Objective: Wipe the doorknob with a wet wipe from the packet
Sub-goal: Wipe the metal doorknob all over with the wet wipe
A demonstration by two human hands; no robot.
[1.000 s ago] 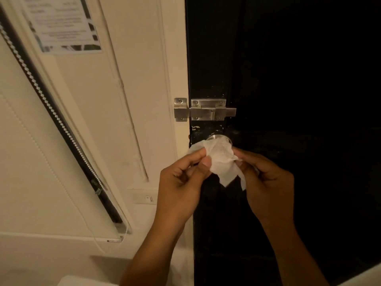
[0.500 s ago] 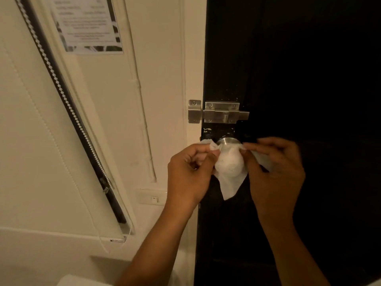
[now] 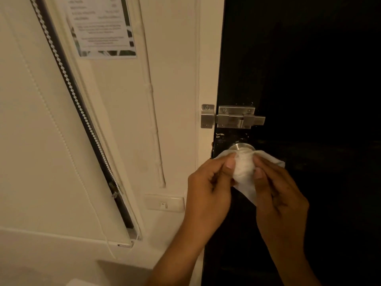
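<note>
A white wet wipe (image 3: 244, 170) is draped over the round metal doorknob (image 3: 241, 146) on the black door (image 3: 309, 79); only the knob's silver base shows above the wipe. My left hand (image 3: 208, 188) pinches the wipe's left side against the knob with thumb and fingers. My right hand (image 3: 278, 190) presses the wipe's right side. A corner of the wipe hangs down between the hands, another sticks out to the right. The packet is not in view.
A steel slide bolt (image 3: 237, 119) sits just above the knob, reaching across to the cream door frame (image 3: 206, 79). On the wall to the left are a light switch (image 3: 164, 203), a printed notice (image 3: 103, 27) and a roller blind with a bead chain (image 3: 72, 93).
The wipe went from being held in front of the knob to wrapped over it. Both hands closed in around the knob, and my view shifted left, so the door now sits further right.
</note>
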